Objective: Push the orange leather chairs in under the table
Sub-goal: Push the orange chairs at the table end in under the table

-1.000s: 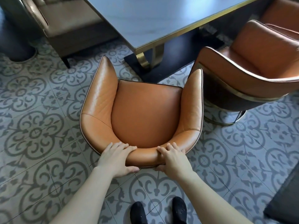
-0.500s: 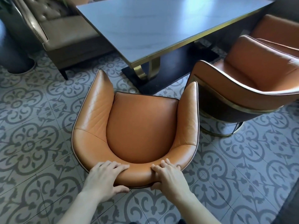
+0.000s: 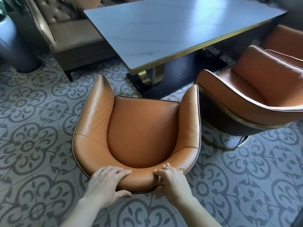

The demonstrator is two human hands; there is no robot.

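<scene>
An orange leather tub chair (image 3: 139, 133) stands on the floor below me, its open front facing the corner of the grey table (image 3: 172, 30) with its gold edge. My left hand (image 3: 106, 185) grips the top of the chair's curved back, fingers over the rim and thumb behind. My right hand (image 3: 172, 181) grips the same rim further right. The chair's arm tips sit just short of the table's corner and its dark base. A second orange chair (image 3: 255, 99) stands to the right, angled along the table's long side. Part of a third orange chair (image 3: 285, 40) shows behind it.
A brown tufted leather bench (image 3: 65, 30) stands at the table's far left side. A grey round planter (image 3: 14, 51) is at the left edge. The table's gold legs (image 3: 152, 76) rest on a black base plate. The floor is patterned tile (image 3: 32, 145).
The chair sits lower in the frame and more of the table top shows. My view has tilted up and my feet have dropped out of sight. Both hands stay on the chair back.
</scene>
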